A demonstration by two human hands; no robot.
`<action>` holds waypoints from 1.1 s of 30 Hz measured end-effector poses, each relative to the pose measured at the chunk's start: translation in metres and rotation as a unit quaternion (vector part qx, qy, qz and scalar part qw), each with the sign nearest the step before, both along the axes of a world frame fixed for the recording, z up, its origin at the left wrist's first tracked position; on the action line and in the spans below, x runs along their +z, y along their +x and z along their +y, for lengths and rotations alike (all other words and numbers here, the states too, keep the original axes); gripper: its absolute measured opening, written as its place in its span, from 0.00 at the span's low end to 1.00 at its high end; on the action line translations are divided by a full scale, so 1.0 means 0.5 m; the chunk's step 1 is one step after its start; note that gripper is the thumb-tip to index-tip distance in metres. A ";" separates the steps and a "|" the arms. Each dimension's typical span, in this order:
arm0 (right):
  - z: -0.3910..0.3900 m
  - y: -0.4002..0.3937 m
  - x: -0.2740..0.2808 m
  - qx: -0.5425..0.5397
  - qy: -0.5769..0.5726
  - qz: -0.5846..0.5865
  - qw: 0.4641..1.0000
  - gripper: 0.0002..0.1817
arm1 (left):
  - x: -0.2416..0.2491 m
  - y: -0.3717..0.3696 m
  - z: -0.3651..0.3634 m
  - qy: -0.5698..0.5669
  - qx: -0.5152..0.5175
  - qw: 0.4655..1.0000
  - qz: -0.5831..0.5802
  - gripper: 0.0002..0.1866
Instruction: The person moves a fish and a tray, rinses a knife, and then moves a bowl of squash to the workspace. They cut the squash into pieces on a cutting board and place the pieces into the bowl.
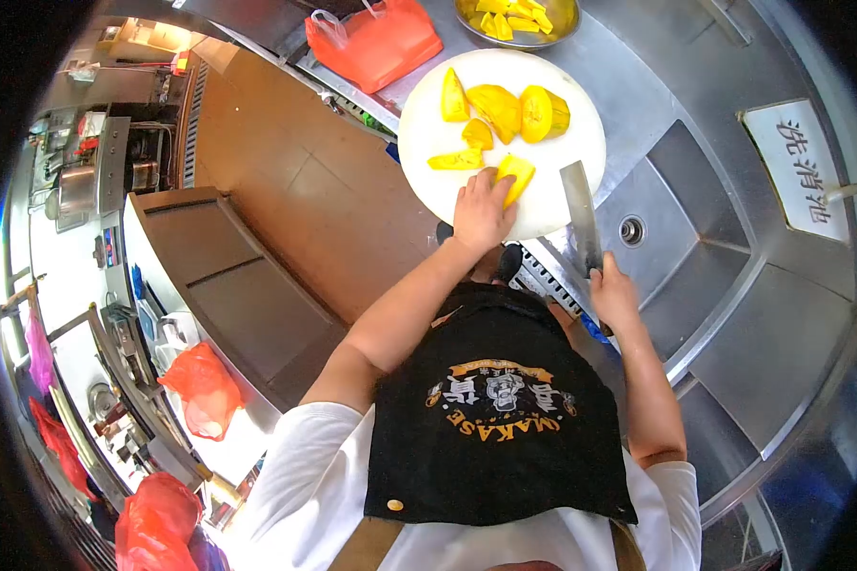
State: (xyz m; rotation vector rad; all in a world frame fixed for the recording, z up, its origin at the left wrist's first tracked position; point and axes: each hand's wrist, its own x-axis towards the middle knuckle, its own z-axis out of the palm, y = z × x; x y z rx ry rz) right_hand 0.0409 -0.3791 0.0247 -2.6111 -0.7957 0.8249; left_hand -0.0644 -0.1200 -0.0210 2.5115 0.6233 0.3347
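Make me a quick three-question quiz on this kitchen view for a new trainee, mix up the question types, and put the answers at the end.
1. True or false: the knife's blade is cutting into a yellow piece.

2. What lies in the metal bowl?
A. A red bag
B. Yellow chunks
C. A sponge

3. Fill in the blank: the left hand has its fingers on a yellow piece above a round white ____.

Key:
1. False. The right hand holds the knife by its handle, with the blade apart from the pieces.
2. B.
3. Board.
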 end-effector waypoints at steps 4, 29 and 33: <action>0.006 0.000 0.002 0.018 -0.014 -0.021 1.000 0.13 | -0.050 -0.013 0.061 -0.082 -0.056 0.993 -0.064 0.20; 0.168 -0.004 0.037 0.132 -0.094 -0.006 0.987 0.18 | -0.046 -0.003 0.081 -0.330 0.127 0.935 0.008 0.13; 0.165 -0.017 0.104 0.129 -0.094 -0.013 0.987 0.18 | -0.093 -0.008 0.075 -0.335 0.143 0.929 -0.069 0.13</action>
